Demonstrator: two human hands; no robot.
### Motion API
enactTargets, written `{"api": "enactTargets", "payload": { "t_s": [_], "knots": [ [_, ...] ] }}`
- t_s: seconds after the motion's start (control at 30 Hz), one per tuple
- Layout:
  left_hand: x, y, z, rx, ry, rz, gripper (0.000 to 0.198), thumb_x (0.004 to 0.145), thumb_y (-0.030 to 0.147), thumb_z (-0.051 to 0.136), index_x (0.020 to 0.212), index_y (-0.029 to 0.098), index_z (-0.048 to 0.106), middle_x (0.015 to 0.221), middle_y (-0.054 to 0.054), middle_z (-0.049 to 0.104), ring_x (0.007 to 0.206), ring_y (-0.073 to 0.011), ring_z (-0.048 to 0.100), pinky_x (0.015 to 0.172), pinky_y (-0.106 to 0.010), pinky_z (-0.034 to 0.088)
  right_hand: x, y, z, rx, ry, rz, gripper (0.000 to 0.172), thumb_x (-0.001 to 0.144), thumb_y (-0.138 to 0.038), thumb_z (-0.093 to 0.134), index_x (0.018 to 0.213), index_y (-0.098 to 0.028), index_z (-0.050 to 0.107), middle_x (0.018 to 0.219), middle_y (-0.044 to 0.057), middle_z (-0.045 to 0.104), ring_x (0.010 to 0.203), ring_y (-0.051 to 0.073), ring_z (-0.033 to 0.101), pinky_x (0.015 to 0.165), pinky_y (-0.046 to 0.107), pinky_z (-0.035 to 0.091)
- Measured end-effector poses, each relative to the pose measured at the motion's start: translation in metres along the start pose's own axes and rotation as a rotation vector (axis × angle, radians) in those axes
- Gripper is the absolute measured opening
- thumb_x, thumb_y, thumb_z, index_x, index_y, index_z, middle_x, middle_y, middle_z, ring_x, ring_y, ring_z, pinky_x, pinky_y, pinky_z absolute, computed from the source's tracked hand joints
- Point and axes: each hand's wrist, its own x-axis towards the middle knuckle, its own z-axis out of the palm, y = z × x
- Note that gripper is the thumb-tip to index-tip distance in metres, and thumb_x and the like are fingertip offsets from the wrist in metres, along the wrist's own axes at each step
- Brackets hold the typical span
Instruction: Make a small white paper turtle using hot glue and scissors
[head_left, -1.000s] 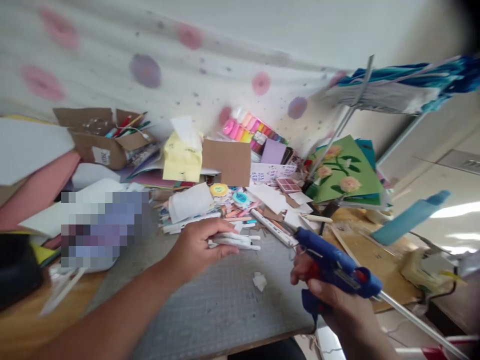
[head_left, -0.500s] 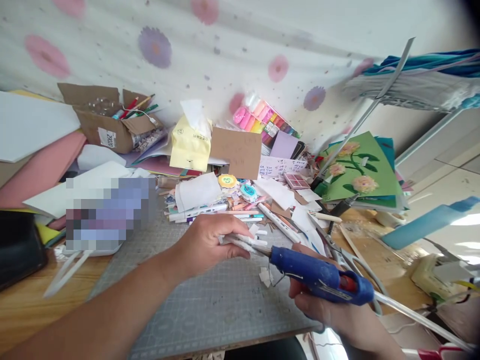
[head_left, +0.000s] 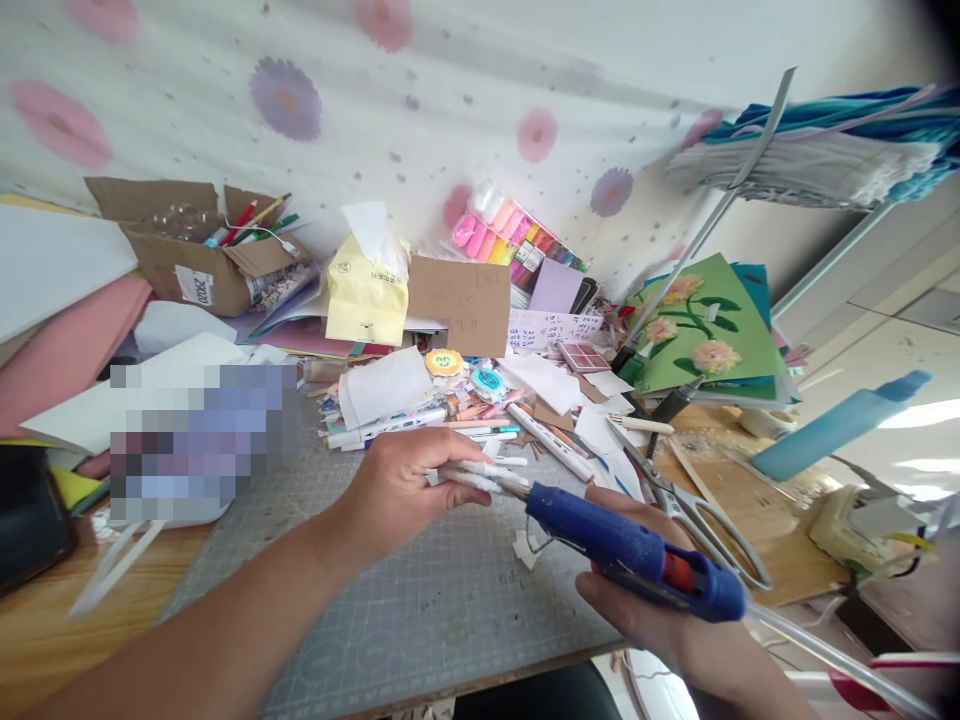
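Between its thumb and fingers, my left hand (head_left: 409, 485) pinches a small white piece (head_left: 472, 474) with thin prongs; its exact kind I cannot make out. My right hand (head_left: 637, 590) is wrapped round a blue glue gun (head_left: 630, 545), a clear glue stick (head_left: 817, 645) sticking out of its back end. The metal nozzle points left and meets or nearly meets the white piece. Both hands are above a grey cutting mat (head_left: 450, 600). A white paper scrap (head_left: 527, 548) lies on the mat below the nozzle.
Scissors (head_left: 690, 510) lie right of the glue gun. Behind my hands are markers (head_left: 551, 442), paper and a yellow tissue pack (head_left: 367, 290). A cardboard box (head_left: 187, 260) stands at the back left, a green flower picture (head_left: 705, 325) at the right. A blue bottle (head_left: 840, 425) is farther right.
The view has shifted slightly, so the background sits a little farther left. The glue gun is tilted somewhat more, its back end lower. Both hands keep their holds.
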Motion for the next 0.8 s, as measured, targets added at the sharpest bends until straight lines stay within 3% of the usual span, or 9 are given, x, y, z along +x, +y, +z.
{"api": "enactTargets", "payload": {
  "t_s": [0.07,0.23,0.37,0.53,0.67,0.73,0.77,0.8],
  "knots": [
    [0.0,0.0,0.0,-0.021,-0.006,-0.037,0.019,0.064,0.018,0.08,0.081,0.017,0.072,0.075,-0.002,0.074,0.067,-0.0151,0.068,0.064,-0.022,0.051,0.006,-0.008,-0.001,-0.016,-0.034,0.019,0.011,0.079,-0.018,0.057,0.069,-0.023,0.057,0.066,-0.001,0.048,0.056,0.015,0.051,0.05,0.027,0.04],
    [0.0,0.001,0.001,-0.036,-0.024,-0.122,0.017,0.066,0.023,0.079,0.079,0.016,0.072,0.073,-0.001,0.073,0.066,-0.0149,0.066,0.062,-0.021,0.05,0.008,-0.019,-0.003,-0.097,-0.037,0.061,0.006,0.074,-0.014,0.054,0.074,-0.019,0.058,0.082,0.004,0.053,0.068,0.017,0.056,0.06,0.029,0.046],
    [0.0,0.001,0.003,0.11,-0.024,-0.16,0.015,0.071,0.03,0.075,0.076,0.016,0.071,0.07,0.0,0.071,0.064,-0.0137,0.064,0.059,-0.02,0.045,0.003,-0.017,0.001,-0.325,0.021,0.06,0.012,0.07,-0.01,0.056,0.065,-0.018,0.05,0.079,0.001,0.049,0.06,0.011,0.051,0.054,0.024,0.041],
    [-0.004,0.0,0.006,0.38,-0.022,-0.172,0.016,0.076,0.031,0.069,0.073,0.016,0.068,0.067,0.0,0.068,0.06,-0.0133,0.058,0.056,-0.022,0.04,0.004,-0.017,0.01,-0.65,0.065,0.005,0.013,0.08,-0.017,0.048,0.071,-0.018,0.058,0.076,0.003,0.052,0.062,0.014,0.051,0.055,0.026,0.037],
    [-0.003,0.0,0.006,0.377,-0.055,-0.218,0.012,0.076,0.03,0.067,0.074,0.018,0.067,0.069,0.002,0.067,0.063,-0.0136,0.058,0.058,-0.022,0.04,0.0,-0.004,0.002,-0.613,0.085,0.076,0.011,0.078,-0.018,0.051,0.074,-0.019,0.061,0.077,0.004,0.055,0.063,0.016,0.053,0.057,0.028,0.04],
    [-0.001,0.0,0.005,0.328,-0.077,-0.261,0.015,0.075,0.034,0.067,0.073,0.019,0.067,0.067,0.003,0.066,0.061,-0.0137,0.056,0.056,-0.022,0.04,-0.007,0.019,-0.016,-0.42,0.199,0.189,0.007,0.074,-0.026,0.06,0.071,-0.019,0.06,0.074,0.003,0.057,0.061,0.017,0.055,0.056,0.028,0.043],
    [0.0,-0.001,0.004,0.303,-0.086,-0.286,0.018,0.074,0.037,0.067,0.072,0.019,0.066,0.066,0.003,0.065,0.061,-0.014,0.056,0.055,-0.022,0.04,-0.012,0.034,-0.03,-0.316,0.305,0.317,0.016,0.072,-0.033,0.066,0.068,-0.02,0.058,0.068,0.002,0.057,0.057,0.016,0.054,0.053,0.027,0.044],
    [0.001,-0.002,0.004,0.275,-0.088,-0.314,0.02,0.074,0.04,0.066,0.072,0.019,0.066,0.066,0.002,0.065,0.061,-0.0146,0.056,0.055,-0.022,0.041,-0.018,0.051,-0.045,-0.246,0.545,0.496,0.024,0.07,-0.04,0.068,0.066,-0.02,0.057,0.058,-0.001,0.054,0.049,0.015,0.05,0.046,0.027,0.042]
  ]
}}
